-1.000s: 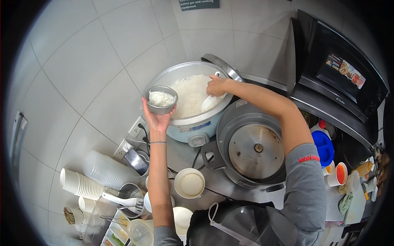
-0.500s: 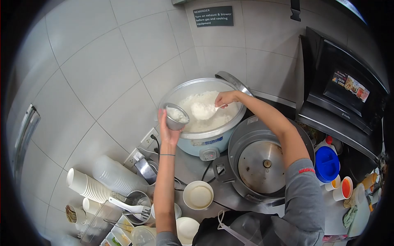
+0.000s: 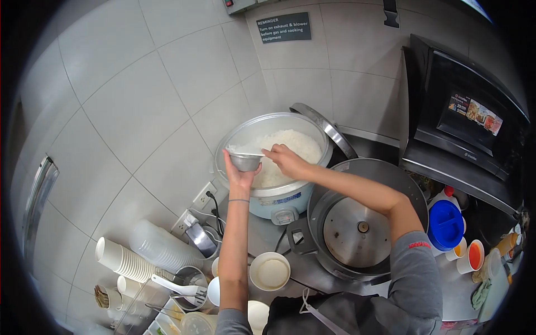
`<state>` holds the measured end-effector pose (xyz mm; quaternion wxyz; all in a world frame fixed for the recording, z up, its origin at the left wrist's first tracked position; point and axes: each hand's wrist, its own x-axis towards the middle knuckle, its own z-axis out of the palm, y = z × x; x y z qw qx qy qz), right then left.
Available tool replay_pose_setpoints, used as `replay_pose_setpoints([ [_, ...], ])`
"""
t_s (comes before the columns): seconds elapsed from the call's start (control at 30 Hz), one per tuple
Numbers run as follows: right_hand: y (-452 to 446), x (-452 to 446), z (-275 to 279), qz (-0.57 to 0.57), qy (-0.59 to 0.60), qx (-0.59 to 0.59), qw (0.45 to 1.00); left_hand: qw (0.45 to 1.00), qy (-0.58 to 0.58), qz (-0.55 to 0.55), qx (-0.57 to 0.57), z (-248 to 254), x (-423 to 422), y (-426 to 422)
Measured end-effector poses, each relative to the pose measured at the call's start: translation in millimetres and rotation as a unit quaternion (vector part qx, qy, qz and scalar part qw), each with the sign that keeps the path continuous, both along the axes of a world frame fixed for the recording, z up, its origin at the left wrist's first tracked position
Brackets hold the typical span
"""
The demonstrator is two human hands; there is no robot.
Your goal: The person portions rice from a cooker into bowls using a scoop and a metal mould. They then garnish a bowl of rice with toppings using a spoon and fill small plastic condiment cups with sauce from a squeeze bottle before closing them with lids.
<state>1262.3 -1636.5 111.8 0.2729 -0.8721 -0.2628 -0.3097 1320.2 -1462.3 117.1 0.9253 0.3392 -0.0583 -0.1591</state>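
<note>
My left hand [image 3: 240,177] is wrapped round a small metal bowl [image 3: 245,163], holding it over the near left rim of the rice cooker [image 3: 272,192]. A white rice paddle [image 3: 252,153] lies nearly level across the bowl's mouth, its handle pinched in my right hand [image 3: 286,161]. Some white rice shows at the bowl's left edge; what is inside the bowl is otherwise hidden. Loose cooked rice [image 3: 293,144] fills the cooker, heaped higher at the far right side.
Right of the cooker stands a large grey pot [image 3: 410,223] with a metal disc inside. A white paper bowl [image 3: 269,272] sits in front. Stacked cups [image 3: 125,259] and clear containers [image 3: 162,243] lie at left. A blue lid [image 3: 445,225] and a black appliance [image 3: 463,128] are at right.
My right hand has brought the paddle left from over the cooker's rice onto the bowl. The bowl, tilted toward the camera before, now sits more level. The view has shifted slightly.
</note>
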Motion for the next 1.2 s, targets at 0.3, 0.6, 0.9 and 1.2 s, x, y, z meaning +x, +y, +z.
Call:
replay_pose_setpoints([
  [0.3, 0, 17, 22, 0.039, 0.048, 0.026, 0.998, 0.999, -0.034, -0.008, -0.008, -8, -14, 17],
  [0.6, -20, 62, -30, -0.211, 0.100, -0.254, 0.939, 0.999, -0.019, 0.029, 0.004, -2, -15, 30],
  [0.9, -28, 48, -22, 0.004, 0.249, -0.267, 0.931, 0.999, -0.028, 0.016, -0.036, 5, -21, 34],
  [1.2, -75, 72, -4, 0.029, 0.477, 0.002, 0.878, 0.997, -0.049, 0.020, 0.054, -5, -17, 44],
])
